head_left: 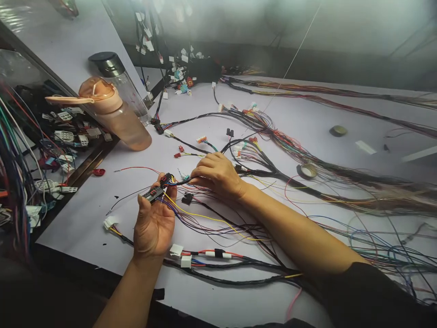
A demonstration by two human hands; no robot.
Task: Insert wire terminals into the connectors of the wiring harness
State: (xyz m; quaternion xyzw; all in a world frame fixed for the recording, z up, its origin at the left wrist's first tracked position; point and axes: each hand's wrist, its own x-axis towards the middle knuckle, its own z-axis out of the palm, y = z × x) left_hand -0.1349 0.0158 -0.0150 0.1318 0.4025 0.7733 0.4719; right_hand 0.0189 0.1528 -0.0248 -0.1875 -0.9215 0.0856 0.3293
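My left hand, palm up, grips a dark wire connector between thumb and fingers. A second black connector sits against its fingertips, with a taped cable leading off to the right. The fingers of my right hand are pinched on that cable, close to a small teal connector. Yellow and purple wires trail from the held connector across the white table. Beneath my right hand lies a black connector.
Two bottles, one peach and one with a dark lid, stand at the back left. Wire bundles spread over the table's right side. Tape rolls lie among them. Many loose connectors hang past the left edge.
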